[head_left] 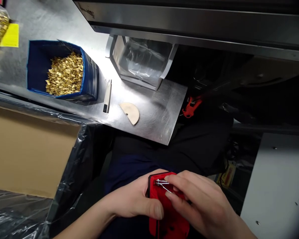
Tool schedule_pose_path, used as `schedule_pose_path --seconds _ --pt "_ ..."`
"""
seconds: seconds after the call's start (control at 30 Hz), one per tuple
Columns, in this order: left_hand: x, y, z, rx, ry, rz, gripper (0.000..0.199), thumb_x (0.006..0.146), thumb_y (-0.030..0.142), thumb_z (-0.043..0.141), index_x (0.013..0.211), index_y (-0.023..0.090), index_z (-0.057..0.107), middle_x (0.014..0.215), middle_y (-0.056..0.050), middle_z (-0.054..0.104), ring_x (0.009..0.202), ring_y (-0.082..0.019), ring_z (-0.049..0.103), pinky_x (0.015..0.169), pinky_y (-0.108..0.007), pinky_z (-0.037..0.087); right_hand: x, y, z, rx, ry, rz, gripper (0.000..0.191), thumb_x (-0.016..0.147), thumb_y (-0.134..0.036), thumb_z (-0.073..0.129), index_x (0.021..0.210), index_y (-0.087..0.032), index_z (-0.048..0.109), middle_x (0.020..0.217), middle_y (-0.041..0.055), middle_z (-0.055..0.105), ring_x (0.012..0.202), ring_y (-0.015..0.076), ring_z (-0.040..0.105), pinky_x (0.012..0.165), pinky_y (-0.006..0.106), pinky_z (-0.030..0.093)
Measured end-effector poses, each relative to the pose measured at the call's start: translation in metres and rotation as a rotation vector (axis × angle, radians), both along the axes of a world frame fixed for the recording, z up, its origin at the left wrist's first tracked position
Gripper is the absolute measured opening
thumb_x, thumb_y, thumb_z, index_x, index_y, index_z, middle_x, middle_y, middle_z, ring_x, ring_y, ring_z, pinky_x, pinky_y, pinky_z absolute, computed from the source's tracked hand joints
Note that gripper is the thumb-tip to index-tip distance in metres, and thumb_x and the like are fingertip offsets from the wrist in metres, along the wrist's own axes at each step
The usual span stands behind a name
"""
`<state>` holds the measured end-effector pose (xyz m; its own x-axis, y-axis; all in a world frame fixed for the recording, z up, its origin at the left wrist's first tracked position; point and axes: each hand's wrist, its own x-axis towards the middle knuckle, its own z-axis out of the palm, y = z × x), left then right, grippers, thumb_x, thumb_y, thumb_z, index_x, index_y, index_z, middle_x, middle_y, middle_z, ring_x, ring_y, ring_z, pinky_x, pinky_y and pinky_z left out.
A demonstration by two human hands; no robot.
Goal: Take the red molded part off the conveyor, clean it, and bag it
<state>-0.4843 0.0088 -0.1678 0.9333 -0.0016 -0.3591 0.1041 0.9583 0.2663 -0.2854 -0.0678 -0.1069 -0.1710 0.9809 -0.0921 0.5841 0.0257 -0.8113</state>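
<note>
At the bottom, over my dark-clothed lap, my left hand (142,199) is wrapped round a red case with a black rim (168,215), its thumb pressed over the near edge. My right hand (201,202) reaches in from the right and pinches a small shiny metal tool (162,182), which looks like a nail clipper, between thumb and index finger. The tool lies at the upper left corner of the red case. Whether its tip touches the case I cannot tell. My right hand covers part of the case's right side.
On the metal table (154,116) are a blue bin (91,78) of small gold-coloured metal parts, a white-handled cutter (107,96), a half-round pale disc (131,112) and a grey bin (168,63) with clear plastic bags. A plastic-lined cardboard box (30,149) stands left; an orange-handled tool (190,107) hangs right.
</note>
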Motion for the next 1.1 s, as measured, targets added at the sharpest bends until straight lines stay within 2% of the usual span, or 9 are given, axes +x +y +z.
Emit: schedule_pose_path --seconds 0.13,0.23,0.43,0.53,0.7,0.8,0.97,1.1 --pt "0.001 0.0 0.002 0.016 0.001 -0.01 0.067 0.075 0.055 0.089 0.123 0.017 0.059 0.105 -0.005 0.062 0.092 -0.018 0.059 0.084 -0.029 0.047 0.0 -0.001 0.003 0.003 -0.092 0.013 0.021 0.105 -0.025 0.053 0.12 -0.018 0.066 0.091 0.0033 0.074 0.078 0.0163 0.069 0.071 0.029 0.055" --pt "0.003 0.001 0.004 0.012 0.006 -0.013 0.066 0.076 0.054 0.089 0.121 0.018 0.058 0.104 -0.004 0.06 0.096 -0.021 0.059 0.09 -0.032 0.047 0.001 0.002 0.007 0.009 -0.133 0.033 0.022 0.106 -0.026 0.051 0.117 -0.017 0.068 0.089 0.0035 0.075 0.078 0.0169 0.07 0.072 0.029 0.056" --pt "0.007 0.005 0.004 -0.001 -0.044 -0.026 0.062 0.08 0.057 0.085 0.12 0.018 0.058 0.103 -0.003 0.058 0.102 -0.023 0.059 0.099 -0.038 0.047 0.004 0.012 0.009 0.171 -0.261 0.084 0.03 0.109 -0.024 0.041 0.111 -0.014 0.069 0.082 0.0046 0.077 0.072 0.0181 0.071 0.068 0.03 0.057" --pt "0.008 0.005 0.003 0.004 -0.078 -0.042 0.061 0.08 0.057 0.084 0.119 0.017 0.059 0.101 -0.004 0.059 0.102 -0.024 0.061 0.098 -0.039 0.049 0.005 0.013 0.011 0.143 -0.295 0.113 0.032 0.11 -0.024 0.038 0.114 -0.013 0.068 0.087 0.0056 0.076 0.072 0.0176 0.07 0.066 0.031 0.057" --pt "0.008 0.004 0.001 0.019 -0.056 0.015 0.058 0.084 0.053 0.083 0.126 0.017 0.064 0.104 -0.006 0.068 0.092 -0.018 0.063 0.087 -0.027 0.049 0.004 0.012 0.008 0.04 -0.248 0.217 0.029 0.107 -0.02 0.04 0.118 -0.013 0.067 0.086 0.0059 0.07 0.07 0.0189 0.062 0.061 0.034 0.052" --pt "0.007 0.005 0.0 0.037 -0.098 0.018 0.057 0.088 0.056 0.077 0.124 0.015 0.067 0.099 -0.006 0.07 0.092 -0.019 0.064 0.085 -0.027 0.049 0.006 0.015 0.004 0.02 -0.191 0.235 0.027 0.107 -0.019 0.042 0.113 -0.013 0.067 0.082 0.0052 0.066 0.068 0.0183 0.057 0.06 0.034 0.049" --pt "0.006 0.005 0.0 -0.004 -0.048 0.028 0.06 0.082 0.052 0.084 0.127 0.017 0.066 0.1 -0.005 0.066 0.086 -0.017 0.06 0.081 -0.026 0.048 0.022 0.015 0.001 -0.074 -0.012 0.1 0.021 0.106 -0.023 0.053 0.123 -0.019 0.064 0.099 0.0038 0.073 0.084 0.0153 0.067 0.076 0.029 0.054" --pt "0.008 0.005 -0.002 -0.013 -0.066 0.008 0.064 0.081 0.055 0.085 0.128 0.017 0.064 0.101 -0.006 0.067 0.085 -0.017 0.059 0.079 -0.026 0.048 0.028 0.009 -0.006 0.025 -0.051 0.142 0.025 0.103 -0.019 0.059 0.128 -0.017 0.061 0.107 0.0062 0.075 0.094 0.0177 0.07 0.083 0.03 0.056"
